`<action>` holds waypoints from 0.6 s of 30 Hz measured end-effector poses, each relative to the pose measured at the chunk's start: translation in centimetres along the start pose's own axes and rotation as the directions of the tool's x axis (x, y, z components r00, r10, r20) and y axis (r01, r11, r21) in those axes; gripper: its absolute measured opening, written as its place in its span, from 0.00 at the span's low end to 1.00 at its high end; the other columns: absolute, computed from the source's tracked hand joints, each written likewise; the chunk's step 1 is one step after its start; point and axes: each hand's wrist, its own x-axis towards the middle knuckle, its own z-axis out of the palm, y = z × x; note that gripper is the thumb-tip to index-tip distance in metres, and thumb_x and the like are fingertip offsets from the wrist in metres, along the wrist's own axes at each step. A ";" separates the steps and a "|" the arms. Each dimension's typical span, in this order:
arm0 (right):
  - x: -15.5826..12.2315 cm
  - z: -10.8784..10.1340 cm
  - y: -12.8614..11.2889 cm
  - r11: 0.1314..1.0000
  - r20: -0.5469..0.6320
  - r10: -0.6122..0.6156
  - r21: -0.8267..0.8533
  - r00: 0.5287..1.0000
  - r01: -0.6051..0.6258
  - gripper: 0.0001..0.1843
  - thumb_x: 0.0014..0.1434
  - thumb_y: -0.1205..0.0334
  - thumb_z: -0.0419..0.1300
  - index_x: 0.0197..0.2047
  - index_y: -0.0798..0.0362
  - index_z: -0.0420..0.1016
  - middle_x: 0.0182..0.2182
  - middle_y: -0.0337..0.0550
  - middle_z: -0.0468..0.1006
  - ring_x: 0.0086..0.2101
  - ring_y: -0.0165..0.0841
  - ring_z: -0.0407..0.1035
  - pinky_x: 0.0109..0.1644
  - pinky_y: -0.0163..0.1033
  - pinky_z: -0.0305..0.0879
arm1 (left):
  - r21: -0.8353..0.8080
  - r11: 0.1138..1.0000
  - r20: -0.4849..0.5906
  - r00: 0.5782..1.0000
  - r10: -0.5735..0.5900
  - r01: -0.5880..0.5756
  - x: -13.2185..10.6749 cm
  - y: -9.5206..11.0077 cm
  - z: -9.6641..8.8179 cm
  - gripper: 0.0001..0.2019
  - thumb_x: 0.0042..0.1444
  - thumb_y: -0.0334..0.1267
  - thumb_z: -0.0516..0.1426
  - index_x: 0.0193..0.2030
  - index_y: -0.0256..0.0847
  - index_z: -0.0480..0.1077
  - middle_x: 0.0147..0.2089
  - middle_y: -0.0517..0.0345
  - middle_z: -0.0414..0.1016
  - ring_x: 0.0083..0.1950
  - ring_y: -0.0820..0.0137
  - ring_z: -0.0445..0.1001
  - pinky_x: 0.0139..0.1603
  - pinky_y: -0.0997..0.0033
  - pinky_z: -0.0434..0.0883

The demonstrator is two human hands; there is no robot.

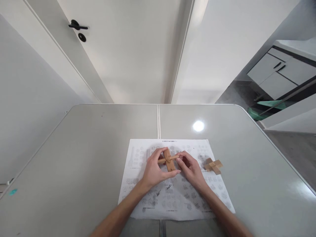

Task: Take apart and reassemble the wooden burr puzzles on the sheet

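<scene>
A wooden cross-shaped puzzle (169, 159), made of interlocked bars, is held just above a printed instruction sheet (172, 197). My left hand (155, 170) grips it from the left, thumb under the lower bar and fingers over the top. My right hand (189, 168) pinches the right end of its thin horizontal bar. A second, assembled wooden burr puzzle (213, 165) lies on the sheet's right edge, a little to the right of my right hand and untouched.
The sheet lies on a grey table (81, 158) with a seam (158, 121) down its middle. Behind stand a white door with a black handle (77, 25) and a white wall. Grey cabinets (276, 72) are at the far right.
</scene>
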 end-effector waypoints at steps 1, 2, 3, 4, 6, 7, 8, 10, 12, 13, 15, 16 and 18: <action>0.0 0.0 -0.1 1.000 0.002 -0.004 -0.009 1.000 0.004 0.14 0.74 0.48 0.58 0.47 0.50 0.77 0.31 0.38 0.69 0.29 0.34 0.63 0.34 0.38 0.62 | 0.007 1.000 0.006 1.000 0.008 -0.008 0.0 0.0 -0.1 0.40 0.46 0.51 0.75 0.65 0.48 0.68 0.57 0.52 0.75 0.48 0.60 0.77 0.51 0.54 0.78; 0.0 -0.1 -0.1 1.000 0.003 -0.008 -0.019 1.000 0.008 0.14 0.74 0.48 0.58 0.47 0.50 0.77 0.32 0.38 0.69 0.29 0.34 0.63 0.34 0.38 0.62 | 0.013 1.000 0.011 1.000 0.013 -0.013 0.1 -0.1 -0.1 0.39 0.46 0.51 0.75 0.64 0.48 0.68 0.58 0.52 0.75 0.50 0.59 0.77 0.53 0.54 0.78; 0.1 -0.1 -0.2 1.000 0.003 -0.012 -0.028 1.000 0.012 0.14 0.74 0.48 0.58 0.47 0.50 0.77 0.32 0.38 0.70 0.29 0.34 0.63 0.34 0.38 0.61 | 0.022 1.000 0.013 1.000 0.017 -0.017 0.1 -0.1 -0.2 0.39 0.46 0.50 0.75 0.64 0.49 0.68 0.58 0.52 0.75 0.51 0.58 0.77 0.54 0.53 0.78; 0.1 -0.1 -0.2 0.999 0.001 -0.017 -0.039 1.000 0.017 0.14 0.74 0.48 0.58 0.47 0.50 0.77 0.32 0.38 0.70 0.29 0.34 0.63 0.34 0.39 0.61 | 0.032 0.999 0.018 1.000 0.020 -0.021 0.2 -0.1 -0.3 0.38 0.46 0.50 0.75 0.63 0.49 0.68 0.58 0.52 0.75 0.52 0.58 0.77 0.54 0.53 0.78; 0.1 -0.1 -0.3 0.998 0.000 -0.028 -0.061 1.000 0.028 0.14 0.74 0.49 0.57 0.47 0.50 0.77 0.32 0.38 0.70 0.30 0.34 0.63 0.35 0.39 0.61 | 0.056 0.998 0.029 0.999 0.028 -0.030 0.2 -0.2 -0.4 0.38 0.46 0.50 0.75 0.63 0.49 0.68 0.58 0.52 0.75 0.51 0.58 0.77 0.54 0.53 0.78; 0.1 -0.1 -0.4 0.997 0.001 -0.034 -0.073 0.999 0.034 0.14 0.75 0.49 0.57 0.47 0.49 0.76 0.32 0.38 0.70 0.30 0.34 0.64 0.35 0.39 0.61 | 0.067 0.997 0.035 0.999 0.031 -0.034 0.3 -0.2 -0.5 0.39 0.46 0.51 0.75 0.63 0.49 0.68 0.58 0.52 0.75 0.51 0.58 0.78 0.54 0.53 0.78; 0.0 -0.2 -0.4 0.995 0.004 -0.041 -0.086 0.999 0.041 0.13 0.75 0.50 0.57 0.47 0.49 0.76 0.32 0.38 0.70 0.30 0.35 0.64 0.35 0.39 0.61 | 0.078 0.996 0.040 0.999 0.034 -0.037 0.3 -0.2 -0.5 0.39 0.46 0.52 0.75 0.63 0.49 0.67 0.58 0.51 0.75 0.51 0.58 0.78 0.54 0.53 0.78; -0.1 -0.5 -0.4 0.992 0.016 -0.054 -0.111 0.998 0.055 0.12 0.75 0.51 0.57 0.46 0.49 0.76 0.32 0.38 0.70 0.31 0.35 0.65 0.36 0.39 0.61 | 0.102 0.993 0.052 0.998 0.046 -0.051 0.3 -0.2 -0.5 0.40 0.46 0.53 0.75 0.63 0.49 0.67 0.58 0.51 0.75 0.54 0.56 0.78 0.55 0.52 0.77; -0.2 -0.9 -0.3 0.988 0.034 -0.063 -0.137 0.997 0.067 0.12 0.75 0.52 0.57 0.46 0.49 0.76 0.32 0.39 0.71 0.31 0.35 0.65 0.36 0.39 0.62 | 0.130 0.988 0.068 0.995 0.070 -0.079 0.2 -0.3 -0.4 0.40 0.46 0.53 0.75 0.63 0.49 0.66 0.59 0.50 0.75 0.57 0.54 0.77 0.58 0.50 0.76; -0.3 -1.1 -0.3 0.986 0.043 -0.067 -0.149 0.997 0.073 0.11 0.75 0.52 0.57 0.46 0.49 0.76 0.32 0.39 0.71 0.31 0.34 0.65 0.36 0.39 0.62 | 0.142 0.985 0.076 0.993 0.086 -0.096 0.2 -0.3 -0.3 0.41 0.45 0.53 0.75 0.64 0.49 0.66 0.60 0.50 0.75 0.58 0.53 0.77 0.59 0.49 0.75; -0.4 -1.4 -0.2 0.982 0.057 -0.074 -0.168 0.996 0.083 0.11 0.75 0.53 0.57 0.46 0.49 0.76 0.32 0.39 0.71 0.30 0.34 0.64 0.35 0.39 0.61 | 0.162 0.979 0.089 0.990 0.113 -0.126 0.1 -0.5 -0.2 0.42 0.45 0.54 0.75 0.65 0.50 0.65 0.62 0.50 0.75 0.60 0.52 0.76 0.61 0.49 0.75; -0.4 -1.6 -0.2 0.981 0.060 -0.078 -0.175 0.995 0.087 0.11 0.75 0.53 0.57 0.46 0.49 0.75 0.31 0.38 0.71 0.30 0.34 0.64 0.35 0.39 0.61 | 0.170 0.976 0.090 0.988 0.122 -0.136 0.1 -0.6 -0.2 0.43 0.45 0.54 0.75 0.65 0.50 0.65 0.62 0.50 0.75 0.61 0.51 0.76 0.61 0.49 0.75; -0.4 -1.7 -0.4 0.977 0.067 -0.092 -0.185 0.994 0.103 0.10 0.75 0.53 0.57 0.46 0.49 0.75 0.31 0.38 0.70 0.29 0.34 0.64 0.35 0.39 0.61 | 0.191 0.969 0.087 0.986 0.141 -0.156 0.1 -0.8 -0.1 0.44 0.45 0.56 0.75 0.66 0.50 0.65 0.63 0.49 0.75 0.62 0.51 0.76 0.62 0.48 0.74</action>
